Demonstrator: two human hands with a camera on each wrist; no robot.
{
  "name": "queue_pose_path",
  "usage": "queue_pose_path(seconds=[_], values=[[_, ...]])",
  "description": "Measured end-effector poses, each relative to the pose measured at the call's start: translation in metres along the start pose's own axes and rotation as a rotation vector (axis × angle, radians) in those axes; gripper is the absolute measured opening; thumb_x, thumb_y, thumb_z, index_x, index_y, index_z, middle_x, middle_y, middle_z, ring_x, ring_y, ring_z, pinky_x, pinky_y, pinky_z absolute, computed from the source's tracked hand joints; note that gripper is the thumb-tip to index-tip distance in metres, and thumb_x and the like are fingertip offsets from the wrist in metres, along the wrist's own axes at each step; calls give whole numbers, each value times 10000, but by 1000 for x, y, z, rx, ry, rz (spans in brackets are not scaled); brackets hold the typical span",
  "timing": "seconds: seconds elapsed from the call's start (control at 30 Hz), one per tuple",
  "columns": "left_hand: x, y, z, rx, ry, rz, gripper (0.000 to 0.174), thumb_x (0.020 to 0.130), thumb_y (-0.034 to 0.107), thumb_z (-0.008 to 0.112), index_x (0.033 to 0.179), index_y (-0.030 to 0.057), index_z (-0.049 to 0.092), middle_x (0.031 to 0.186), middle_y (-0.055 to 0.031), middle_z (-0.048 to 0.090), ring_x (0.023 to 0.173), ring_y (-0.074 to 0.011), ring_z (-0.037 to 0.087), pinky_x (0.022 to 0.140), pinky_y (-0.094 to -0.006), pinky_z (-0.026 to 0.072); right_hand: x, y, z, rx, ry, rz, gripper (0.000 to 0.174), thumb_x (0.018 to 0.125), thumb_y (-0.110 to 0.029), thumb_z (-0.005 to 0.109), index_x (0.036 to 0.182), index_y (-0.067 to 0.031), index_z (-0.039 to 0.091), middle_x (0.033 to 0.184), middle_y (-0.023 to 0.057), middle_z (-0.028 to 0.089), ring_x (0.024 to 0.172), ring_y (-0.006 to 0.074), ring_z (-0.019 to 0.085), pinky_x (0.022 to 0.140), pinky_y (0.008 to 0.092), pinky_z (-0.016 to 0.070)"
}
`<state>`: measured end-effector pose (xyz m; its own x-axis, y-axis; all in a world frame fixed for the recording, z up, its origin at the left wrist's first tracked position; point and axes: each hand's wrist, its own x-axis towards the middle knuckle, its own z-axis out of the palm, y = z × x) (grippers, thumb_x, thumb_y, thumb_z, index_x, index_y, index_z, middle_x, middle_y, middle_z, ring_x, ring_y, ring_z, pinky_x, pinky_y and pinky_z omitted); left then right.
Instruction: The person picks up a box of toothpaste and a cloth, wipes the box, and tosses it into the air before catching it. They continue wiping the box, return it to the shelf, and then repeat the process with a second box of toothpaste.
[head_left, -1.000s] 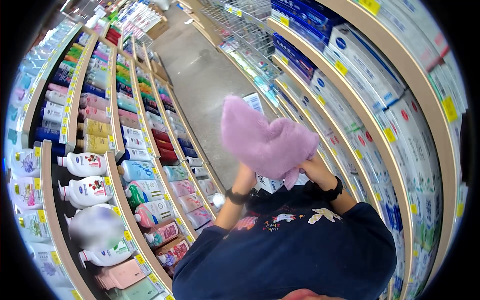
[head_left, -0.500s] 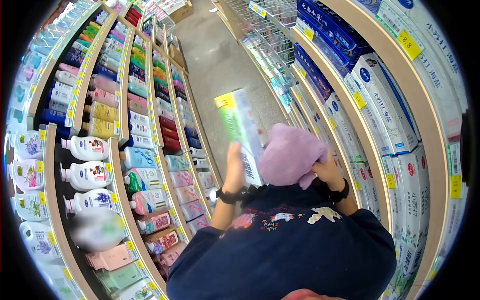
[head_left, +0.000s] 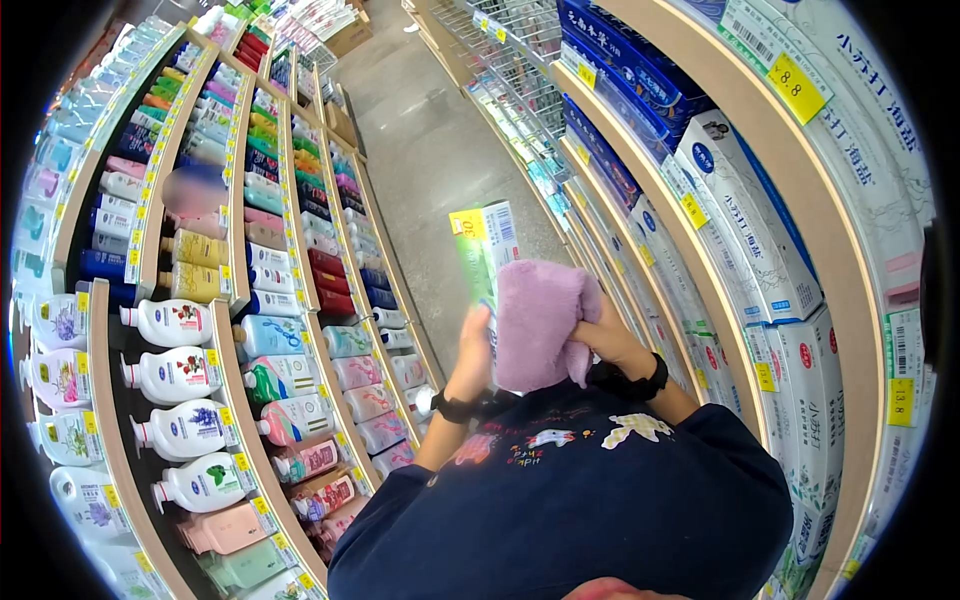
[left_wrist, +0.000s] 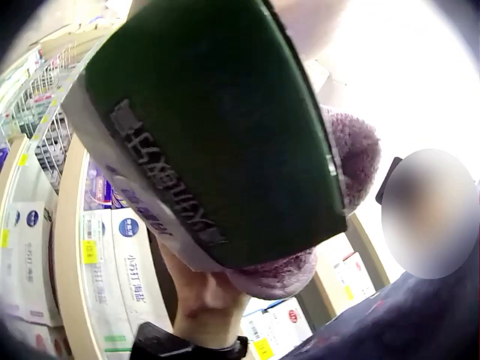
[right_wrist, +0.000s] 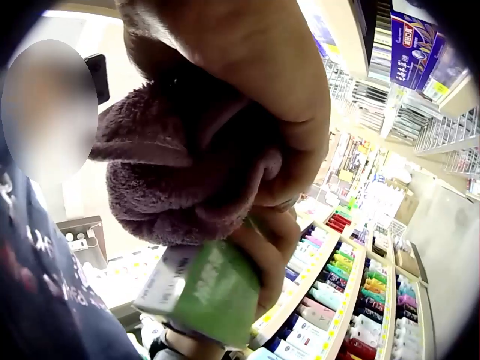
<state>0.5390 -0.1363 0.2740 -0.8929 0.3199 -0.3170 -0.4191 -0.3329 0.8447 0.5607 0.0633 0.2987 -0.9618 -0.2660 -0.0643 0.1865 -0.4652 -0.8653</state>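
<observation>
"Cloth first: how do I have it?"

"Just ahead of your dark blue printed top point(head_left: 560, 505), your right hand point(head_left: 612, 345) has its fingers curled round soft, fuzzy purple cloth point(head_left: 540, 325), pinching bunched folds at its right side. The rest spreads in front of your chest."

"And my other hand?"

"Your left hand point(head_left: 472, 350) grips a green-and-white cardboard box point(head_left: 502, 232), its fingers wrapped round the side, as the right wrist view shows. The box sits between your left hand and the cloth, which hides part of its right side."

"Which way does the box point?"

"Its long axis runs away from you, the far end leaning slightly left. That end carries a yellow patch. Whether it lies level, you can't tell."

"What surface is under it?"

"You hold both in the air above a grey, smooth floor point(head_left: 415, 120) that runs up the aisle."

"And the room?"

"On your left, pale-edged shelves bear white pump bottles point(head_left: 178, 373) with coloured rows beyond; on your right, shelves hold long white cartons point(head_left: 742, 225) and dark blue boxes point(head_left: 635, 70). Farther on, wire racks point(head_left: 525, 55) line the right side."
</observation>
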Motion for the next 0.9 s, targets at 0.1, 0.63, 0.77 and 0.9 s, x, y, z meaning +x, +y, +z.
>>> queue_pose_path(seconds=[0.1,0.63,0.77,0.9], values=[[6,-2,4,130,67,79,451,916,316,389,1259,23,375,1150,-97,509,1015,-175,522,878,-313,419,2,4,-4,-106,69,-92,591,634,47,560,1208,26,424,1115,79,507,1052,151,474,903,270,380],[9,7,61,151,61,232,493,900,161,465,1327,12,270,1180,-84,470,1040,-125,470,898,-261,377,3,-22,-51,47,370,-123,492,717,17,551,1193,35,431,1089,109,545,983,188,545,850,307,439],[11,18,77,191,74,270,492,894,135,463,1326,7,266,1179,-90,471,1041,-132,475,900,-271,383,0,-23,-53,44,364,-174,503,705,14,565,1190,30,430,1077,107,544,993,188,537,851,308,433],[14,23,89,183,77,317,489,880,91,461,1321,3,269,1180,-97,472,1037,-134,484,889,-277,398,-1,-26,-62,107,368,-177,495,708,21,563,1186,21,434,1078,105,541,1013,182,527,853,308,433]])
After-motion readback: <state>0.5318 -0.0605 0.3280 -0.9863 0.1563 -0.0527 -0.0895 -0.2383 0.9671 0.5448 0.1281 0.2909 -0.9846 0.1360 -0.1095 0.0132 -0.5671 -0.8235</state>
